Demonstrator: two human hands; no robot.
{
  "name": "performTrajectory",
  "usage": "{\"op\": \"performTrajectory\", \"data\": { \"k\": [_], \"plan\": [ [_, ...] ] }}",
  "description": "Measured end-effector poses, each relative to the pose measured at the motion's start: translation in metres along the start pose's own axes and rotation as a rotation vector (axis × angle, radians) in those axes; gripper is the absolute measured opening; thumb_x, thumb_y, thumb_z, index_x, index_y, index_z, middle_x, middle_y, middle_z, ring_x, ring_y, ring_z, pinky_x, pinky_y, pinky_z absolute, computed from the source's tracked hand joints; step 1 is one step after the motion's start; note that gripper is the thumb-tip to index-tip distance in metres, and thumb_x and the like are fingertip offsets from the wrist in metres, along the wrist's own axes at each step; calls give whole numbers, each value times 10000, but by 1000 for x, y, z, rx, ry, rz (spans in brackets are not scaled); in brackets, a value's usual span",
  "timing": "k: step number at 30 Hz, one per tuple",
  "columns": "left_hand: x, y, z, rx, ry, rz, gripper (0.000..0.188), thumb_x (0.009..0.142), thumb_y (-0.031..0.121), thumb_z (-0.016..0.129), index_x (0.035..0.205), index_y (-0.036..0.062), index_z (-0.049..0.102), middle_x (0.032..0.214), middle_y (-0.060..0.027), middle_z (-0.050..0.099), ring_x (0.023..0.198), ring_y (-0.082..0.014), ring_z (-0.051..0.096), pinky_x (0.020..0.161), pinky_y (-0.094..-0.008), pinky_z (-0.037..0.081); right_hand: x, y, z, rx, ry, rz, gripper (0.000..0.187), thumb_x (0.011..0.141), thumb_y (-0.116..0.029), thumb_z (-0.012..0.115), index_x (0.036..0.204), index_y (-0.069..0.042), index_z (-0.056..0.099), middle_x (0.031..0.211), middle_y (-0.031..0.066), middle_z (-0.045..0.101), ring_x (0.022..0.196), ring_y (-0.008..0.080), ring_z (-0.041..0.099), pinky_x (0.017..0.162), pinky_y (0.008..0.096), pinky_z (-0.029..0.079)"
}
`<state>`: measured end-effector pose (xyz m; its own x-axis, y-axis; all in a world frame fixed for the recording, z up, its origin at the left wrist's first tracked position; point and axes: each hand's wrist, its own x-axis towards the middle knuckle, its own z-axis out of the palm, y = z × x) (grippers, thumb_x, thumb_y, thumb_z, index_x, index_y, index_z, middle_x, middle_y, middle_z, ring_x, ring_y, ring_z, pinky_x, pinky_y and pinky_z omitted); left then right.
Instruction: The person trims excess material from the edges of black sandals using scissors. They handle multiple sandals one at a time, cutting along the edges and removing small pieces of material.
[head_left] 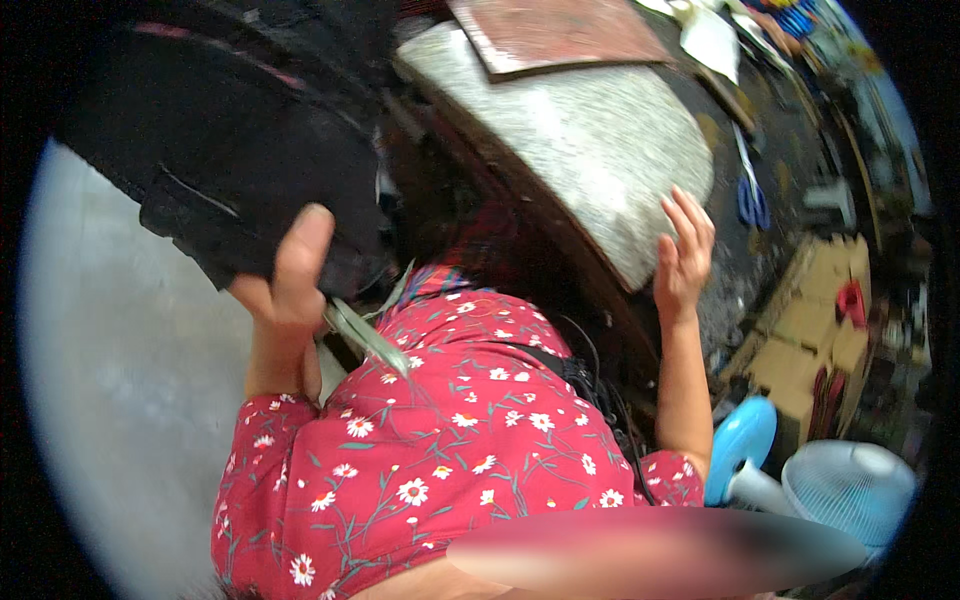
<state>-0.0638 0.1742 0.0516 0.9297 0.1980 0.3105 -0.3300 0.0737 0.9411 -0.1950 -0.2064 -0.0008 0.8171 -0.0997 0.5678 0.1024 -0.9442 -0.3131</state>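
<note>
My left hand (285, 275) is closed at the lower edge of a large black fabric piece (250, 150), thumb raised and the other fingers partly hidden. The black piece has a flap or pocket-like layer; I cannot tell whether it is a bag or a garment. Beside that hand, a pale green strip (368, 338) hangs in front of my red floral top. My right hand (685, 250) holds nothing, its fingers stretched out and slightly apart, by the rounded right end of a grey speckled stone slab (580, 140). Whether it touches the slab is unclear.
A reddish-brown board (560, 35) lies on the slab's far part. Blue-handled scissors (752, 200) and a wooden-handled tool (728, 98) lie on the dark bench. At right are cardboard (800, 320) and a blue-and-white fan (850, 490). Grey floor (130, 400) spreads at left.
</note>
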Motion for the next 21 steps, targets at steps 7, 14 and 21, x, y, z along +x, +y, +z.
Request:
{"op": "performTrajectory", "data": {
  "k": [7, 14, 21],
  "plan": [
    [13, 6, 144, 295, -781, 906, 422, 922, 385, 607, 1115, 23, 704, 1095, -239, 673, 1018, -400, 624, 958, -462, 468, 36, 54, -38, -311, 53, 63, 271, 927, -161, 658, 1188, -95, 688, 1205, 116, 653, 1158, 314, 584, 1022, 412, 452],
    [1, -15, 269, 649, -1350, 733, 775, 909, 675, 493, 902, -63, 731, 929, -246, 708, 917, -380, 690, 839, -444, 544, 35, 177, -45, -426, -10, 557, 394, 949, -253, 626, 1299, -72, 628, 1214, 175, 645, 1171, 357, 602, 993, 439, 470],
    [5, 11, 205, 491, -1143, 1028, 876, 830, 737, 576, 1112, -90, 649, 1099, -223, 667, 1070, -361, 621, 967, -456, 447, 33, 190, -65, -646, -300, 752, 468, 868, -327, 724, 1274, -104, 656, 1228, 182, 645, 1163, 367, 616, 977, 450, 494]
  ]
}}
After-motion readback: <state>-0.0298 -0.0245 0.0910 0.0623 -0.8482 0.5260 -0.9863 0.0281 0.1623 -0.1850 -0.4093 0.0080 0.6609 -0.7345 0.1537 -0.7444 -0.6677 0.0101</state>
